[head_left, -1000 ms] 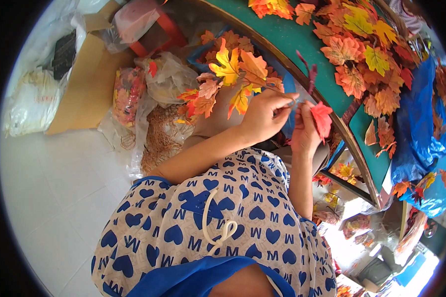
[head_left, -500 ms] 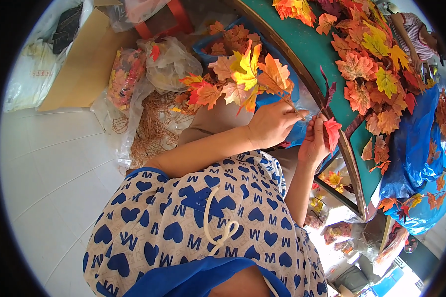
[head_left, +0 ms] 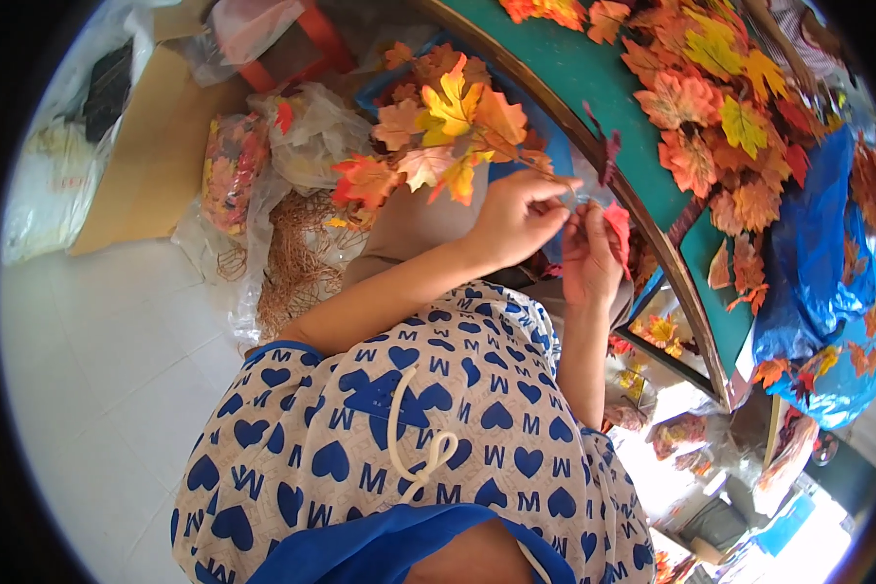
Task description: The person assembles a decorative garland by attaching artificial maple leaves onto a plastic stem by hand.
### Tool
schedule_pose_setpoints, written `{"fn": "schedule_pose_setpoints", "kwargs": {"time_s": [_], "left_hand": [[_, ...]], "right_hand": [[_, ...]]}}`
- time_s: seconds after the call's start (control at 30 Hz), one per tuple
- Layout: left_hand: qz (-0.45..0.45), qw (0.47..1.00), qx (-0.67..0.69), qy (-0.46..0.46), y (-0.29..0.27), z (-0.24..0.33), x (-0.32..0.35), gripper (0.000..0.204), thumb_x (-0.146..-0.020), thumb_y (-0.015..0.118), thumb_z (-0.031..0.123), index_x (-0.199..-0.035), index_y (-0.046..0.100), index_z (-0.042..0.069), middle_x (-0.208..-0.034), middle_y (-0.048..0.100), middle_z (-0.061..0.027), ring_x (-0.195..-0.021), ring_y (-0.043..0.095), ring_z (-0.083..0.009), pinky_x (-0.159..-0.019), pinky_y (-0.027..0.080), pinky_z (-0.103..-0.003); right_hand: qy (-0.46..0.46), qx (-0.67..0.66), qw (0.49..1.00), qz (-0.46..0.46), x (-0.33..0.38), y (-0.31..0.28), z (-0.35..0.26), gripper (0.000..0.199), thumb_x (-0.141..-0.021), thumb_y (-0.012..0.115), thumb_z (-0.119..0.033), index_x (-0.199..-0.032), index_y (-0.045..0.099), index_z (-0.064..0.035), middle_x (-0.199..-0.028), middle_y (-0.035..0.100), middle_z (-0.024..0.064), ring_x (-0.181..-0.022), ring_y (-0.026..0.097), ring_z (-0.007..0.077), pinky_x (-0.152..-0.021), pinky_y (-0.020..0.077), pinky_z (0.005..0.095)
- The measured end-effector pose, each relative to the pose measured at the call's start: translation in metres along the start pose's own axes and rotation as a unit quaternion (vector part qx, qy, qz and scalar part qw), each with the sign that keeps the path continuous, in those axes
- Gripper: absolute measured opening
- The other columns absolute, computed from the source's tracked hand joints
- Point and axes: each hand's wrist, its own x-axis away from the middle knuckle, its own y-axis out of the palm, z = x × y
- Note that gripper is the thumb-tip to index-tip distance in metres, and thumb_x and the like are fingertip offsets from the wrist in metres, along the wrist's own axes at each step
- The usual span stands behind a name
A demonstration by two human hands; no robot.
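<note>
My left hand (head_left: 519, 224) is closed in a pinch on the stem end of an artificial maple leaf branch (head_left: 453, 105). The branch's yellow, orange and red leaves spread out to the left, beyond my wrist. Close beside it, my right hand (head_left: 592, 261) pinches a single red artificial leaf (head_left: 617, 236), which sticks out on the right of the fingers. Fingertips of both hands nearly meet in front of the table edge. The exact join between leaf and stem is too small to make out.
A green-topped table (head_left: 555, 73) with a wooden rim curves along the right, bearing a heap of autumn leaves (head_left: 691, 102). Blue plastic (head_left: 813, 253) hangs at the far right. To the left stand a bag of leaves (head_left: 234, 180), brown stems (head_left: 297, 248), cardboard (head_left: 151, 146) and a red stool (head_left: 307, 49).
Both hands and the leaf branch now appear further left in the picture, and the table has shifted too. The red leaf has turned and lies closer against my right fingers.
</note>
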Motion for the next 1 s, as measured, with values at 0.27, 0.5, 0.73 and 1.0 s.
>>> {"fn": "schedule_pose_setpoints", "kwargs": {"time_s": [0.27,0.5,0.73,1.0], "left_hand": [[-0.027,0.969,0.179,-0.167,0.0,0.013,-0.001,0.017,-0.08,0.059,-0.009,-0.097,0.057,-0.01,-0.12,0.055,-0.0163,-0.077,0.061,-0.01,-0.067,0.054,-0.022],[-0.039,0.967,0.188,-0.166,0.003,0.01,-0.001,0.021,-0.08,0.059,-0.01,-0.101,0.057,-0.01,-0.116,0.055,-0.015,-0.076,0.06,-0.01,-0.067,0.053,-0.022],[-0.045,0.964,0.19,-0.181,0.004,0.008,-0.002,0.024,-0.08,0.06,-0.01,-0.104,0.058,-0.01,-0.109,0.057,-0.012,-0.075,0.059,-0.0098,-0.066,0.052,-0.021],[-0.022,0.972,0.188,-0.142,0.005,0.004,-0.001,0.035,-0.081,0.06,-0.005,-0.115,0.057,-0.006,-0.089,0.063,-0.0066,-0.067,0.057,-0.0054,-0.061,0.048,-0.017]], "right_hand": [[0.011,-0.063,0.998,0.003,0.005,0.015,0.005,0.013,-0.089,0.06,-0.011,-0.098,0.061,-0.0023,-0.084,0.061,0.0039,-0.072,0.058,0.0114,-0.065,0.0497,0.0223],[0.01,-0.047,0.998,-0.043,0.007,0.007,0.005,0.014,-0.089,0.059,-0.011,-0.099,0.062,-0.0014,-0.087,0.064,0.006,-0.075,0.06,0.0128,-0.065,0.0515,0.0241],[0.042,-0.083,0.995,-0.025,0.007,0.008,0.006,0.015,-0.09,0.059,-0.013,-0.098,0.063,-0.0012,-0.088,0.065,0.0063,-0.076,0.061,0.0129,-0.066,0.0522,0.0243],[0.03,-0.047,0.998,-0.028,0.008,0.012,0.006,0.016,-0.091,0.057,-0.013,-0.101,0.062,-0.0008,-0.088,0.065,0.0065,-0.075,0.061,0.0127,-0.067,0.0517,0.0238]]}}
